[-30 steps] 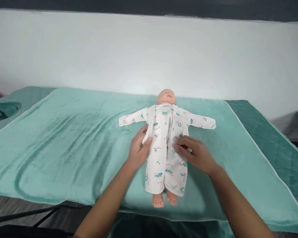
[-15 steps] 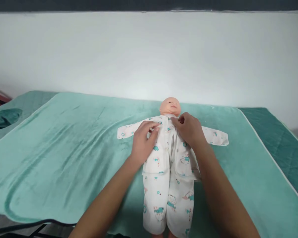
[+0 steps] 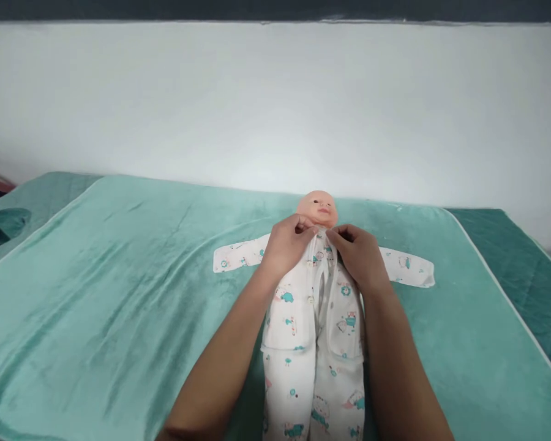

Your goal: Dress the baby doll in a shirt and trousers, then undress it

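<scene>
A baby doll (image 3: 320, 208) lies on its back on a light teal blanket (image 3: 119, 294), head toward the wall. It wears a white printed romper (image 3: 312, 331) with sleeves spread out to both sides. My left hand (image 3: 287, 245) pinches the left side of the romper's collar just below the doll's chin. My right hand (image 3: 358, 254) pinches the right side of the collar, close beside the left hand. The romper's front stands slightly apart down the middle. The doll's feet are out of view below.
The blanket covers a darker green quilted bed (image 3: 509, 257) that shows at the right and far left. A dark green bundle of cloth (image 3: 0, 225) lies at the far left. A white wall (image 3: 275, 110) runs directly behind the bed.
Both hands moved from the doll's waist up to the collar and closed on it. The view came closer, so the doll's feet dropped out of sight.
</scene>
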